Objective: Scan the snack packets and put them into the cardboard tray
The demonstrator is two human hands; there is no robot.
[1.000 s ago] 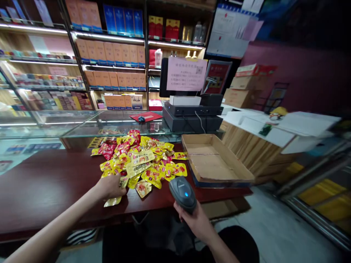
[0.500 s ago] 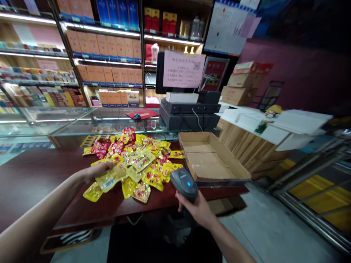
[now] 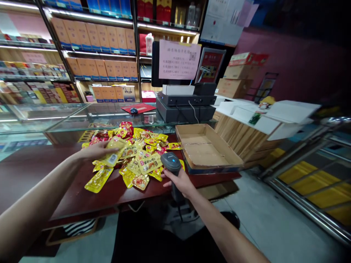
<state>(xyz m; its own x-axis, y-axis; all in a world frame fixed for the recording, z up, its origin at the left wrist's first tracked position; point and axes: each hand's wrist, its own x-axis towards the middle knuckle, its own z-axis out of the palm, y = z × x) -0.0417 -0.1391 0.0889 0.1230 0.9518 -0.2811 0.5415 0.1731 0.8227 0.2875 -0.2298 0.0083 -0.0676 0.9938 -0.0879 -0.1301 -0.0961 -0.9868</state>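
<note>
Two hands closed: left hand (image 3: 94, 150) grips a yellow sachet (image 3: 115, 150), right hand (image 3: 177, 181) a barcode scanner (image 3: 170, 162).
Scanner now closer to that sachet, at the edge of the sachet heap (image 3: 148, 162) on the red surface (image 3: 63, 190), near a cardboard tray (image 3: 205, 148).

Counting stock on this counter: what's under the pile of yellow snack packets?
The yellow snack packets lie on a dark red counter top, which shows around them; the surface directly beneath is covered, so it can't be seen.

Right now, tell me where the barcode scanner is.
In the head view, the barcode scanner is gripped in the right hand, between the pile of yellow snack packets on its left and the near corner of the cardboard tray on its right.
</note>
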